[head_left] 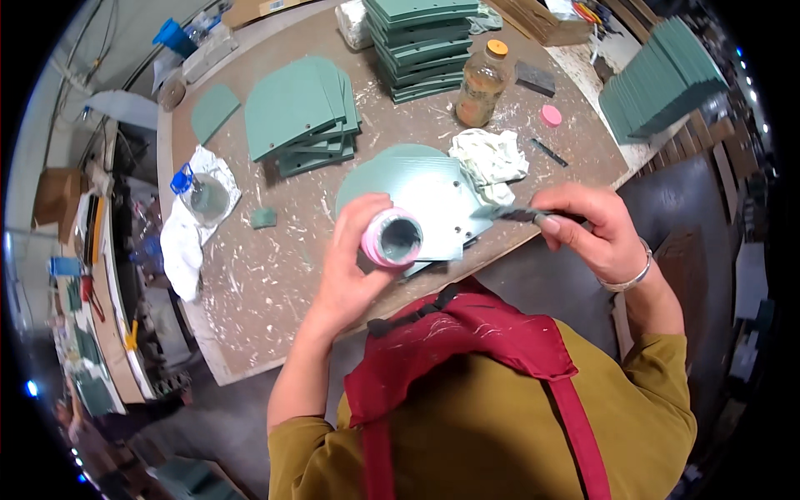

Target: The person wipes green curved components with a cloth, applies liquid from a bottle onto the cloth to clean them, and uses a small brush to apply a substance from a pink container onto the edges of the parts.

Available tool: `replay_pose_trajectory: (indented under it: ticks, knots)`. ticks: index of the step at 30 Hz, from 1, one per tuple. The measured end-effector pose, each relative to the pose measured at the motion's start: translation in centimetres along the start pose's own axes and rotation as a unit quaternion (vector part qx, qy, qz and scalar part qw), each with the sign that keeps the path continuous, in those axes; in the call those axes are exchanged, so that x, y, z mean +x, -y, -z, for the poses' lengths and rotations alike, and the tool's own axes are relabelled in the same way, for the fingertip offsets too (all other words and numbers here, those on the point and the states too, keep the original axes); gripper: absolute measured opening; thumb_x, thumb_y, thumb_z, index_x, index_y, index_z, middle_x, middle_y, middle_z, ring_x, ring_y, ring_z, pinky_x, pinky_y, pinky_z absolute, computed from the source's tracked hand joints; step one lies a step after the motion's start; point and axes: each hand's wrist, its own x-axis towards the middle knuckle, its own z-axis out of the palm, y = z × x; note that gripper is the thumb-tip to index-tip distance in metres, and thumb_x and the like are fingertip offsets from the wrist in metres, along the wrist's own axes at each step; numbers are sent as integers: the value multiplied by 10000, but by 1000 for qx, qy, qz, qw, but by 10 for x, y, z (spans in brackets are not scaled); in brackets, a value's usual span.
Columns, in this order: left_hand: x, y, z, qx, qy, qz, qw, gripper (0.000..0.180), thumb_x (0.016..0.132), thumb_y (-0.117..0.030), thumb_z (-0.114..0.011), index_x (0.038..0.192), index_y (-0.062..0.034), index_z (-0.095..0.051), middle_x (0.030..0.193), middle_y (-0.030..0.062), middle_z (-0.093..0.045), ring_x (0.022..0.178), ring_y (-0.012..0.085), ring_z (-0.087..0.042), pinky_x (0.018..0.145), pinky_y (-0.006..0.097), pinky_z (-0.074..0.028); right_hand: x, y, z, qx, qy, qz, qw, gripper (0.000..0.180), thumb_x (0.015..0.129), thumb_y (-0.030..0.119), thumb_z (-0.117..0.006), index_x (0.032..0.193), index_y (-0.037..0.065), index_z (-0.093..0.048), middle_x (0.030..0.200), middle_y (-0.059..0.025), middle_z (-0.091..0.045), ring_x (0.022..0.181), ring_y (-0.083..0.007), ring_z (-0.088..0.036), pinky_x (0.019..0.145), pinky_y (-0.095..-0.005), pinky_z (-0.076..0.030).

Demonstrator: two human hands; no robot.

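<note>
L hand (343, 262) grips pink jar (393, 237); R hand (587, 227) pinches dark brush-like tool (518, 215), tip approx. 3 o'clock of jar, by panel (435, 193). Prob. coating step; next move needs jar steady.

bench (237, 321): brown top, pale-flecked | floor (667, 204): grey, beyond right edge and near-left corner | wall (137, 42): pale, beyond far-left corner | side table (117, 329): cluttered, beyond left edge | bluish-white light (32, 388): small, well beyond left edge
</note>
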Motion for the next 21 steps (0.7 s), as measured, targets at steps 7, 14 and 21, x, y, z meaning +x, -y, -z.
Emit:
replay_pose_trajectory:
  ticks: [7, 14, 21]
  knots:
    - [-18, -8, 22, 104, 62, -35, 992, 626, 642, -66, -776, 1220, -58, -536, 1212, 157, -509, 1141, 316, -510, 961, 386, -419, 4, 28, -43, -270, 14, 161, 949, 159, 783, 71, -669, 933, 53, -620, 732, -87, -612, 674, -259, -621, 594, -365, -480]
    - [-28, -10, 25, 125, 72, -34, 989, 626, 639, -59, -770, 1223, -55, -544, 1199, 153, -513, 1113, 317, -519, 930, 389, -439, 12, 38, -65, -335, 111, 175, 919, 176, 768, 102, -607, 912, 52, -518, 672, -91, -586, 614, -268, -626, 522, -377, -491]
    - [-31, -17, 20, 164, 57, -47, 984, 625, 628, -50, -767, 1217, -68, -561, 1186, 141, -522, 1091, 335, -515, 926, 405, -430, 30, 28, -83, -394, 46, 237, 887, 101, 722, 99, -614, 770, 64, -531, 645, -72, -552, 597, -259, -602, 506, -372, -482]
